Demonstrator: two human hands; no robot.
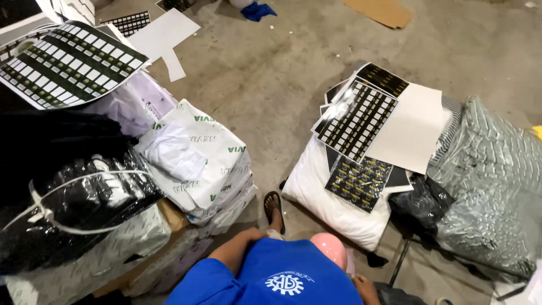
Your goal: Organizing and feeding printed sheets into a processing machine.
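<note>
Down at the bottom edge the person sits low in blue shorts (282, 277), one knee raised. The left arm (234, 251) bends at the elbow and runs back under the shorts, so the left hand itself is hidden and I cannot tell whether it is clenched or loose. The right hand (366, 289) shows only in part beside the right thigh, resting low near a pink stool (329, 248); its fingers are cut off by the frame, so its grip cannot be told either. It holds nothing that I can see.

Just ahead of the knee a foot in a dark sandal (274, 210) rests on the concrete floor (265, 85).

To the left, touching the person's side, stands a stack of white bags (209, 164) printed in green, with a crumpled white bag on top. Beside it lies a black bundle (73, 197) tied with white strap.

To the right of the foot sits a white pillow (322, 197), and on it a loose pile of sticker sheets (358, 121), black with rows of small labels, one partly covered by a blank white sheet (409, 130). A grey wrapped bundle (491, 181) lies just beside them.

Farther off, upper left, a large sticker sheet (68, 62) rests on more bags. At the far edge lie a blue cloth (257, 11) and a piece of cardboard (381, 11).
</note>
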